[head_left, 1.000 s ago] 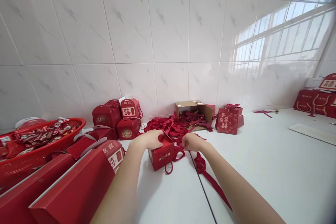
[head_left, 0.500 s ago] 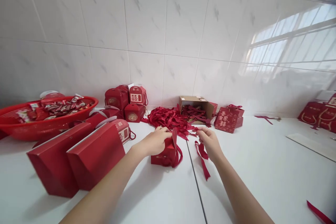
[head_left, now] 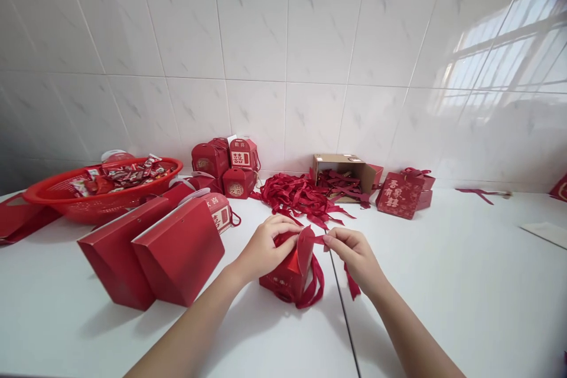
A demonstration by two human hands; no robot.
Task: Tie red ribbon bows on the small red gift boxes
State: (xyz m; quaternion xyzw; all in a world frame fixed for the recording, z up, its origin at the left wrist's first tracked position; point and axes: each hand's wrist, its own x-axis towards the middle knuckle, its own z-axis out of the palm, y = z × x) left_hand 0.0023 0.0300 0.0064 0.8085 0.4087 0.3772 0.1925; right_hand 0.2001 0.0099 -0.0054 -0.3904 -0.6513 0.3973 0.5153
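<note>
A small red gift box [head_left: 283, 274] stands on the white table in front of me, with a loop of red ribbon [head_left: 316, 283] hanging at its right side. My left hand [head_left: 270, 245] is closed over the top of the box, its fingers and thumb on the upper flaps. My right hand [head_left: 352, 251] pinches a red ribbon at the right of the box's top flap; the ribbon stretches short and straight between flap and fingertips. Its loose tail drops below the right hand. What the left fingertips grip behind the flap is partly hidden.
Behind the box lies a heap of red ribbons [head_left: 296, 195] beside an open cardboard box [head_left: 345, 174] of ribbon bows. To the left stand two large red boxes [head_left: 179, 248], a red basket [head_left: 106, 198] of wrapped sweets and several small gift boxes [head_left: 210, 159]. A patterned red box [head_left: 398, 195] leans at right.
My right hand has come left to the top of the box, bringing the ribbon's end against the flap. The left hand stays on the box. The view has shifted slightly.
</note>
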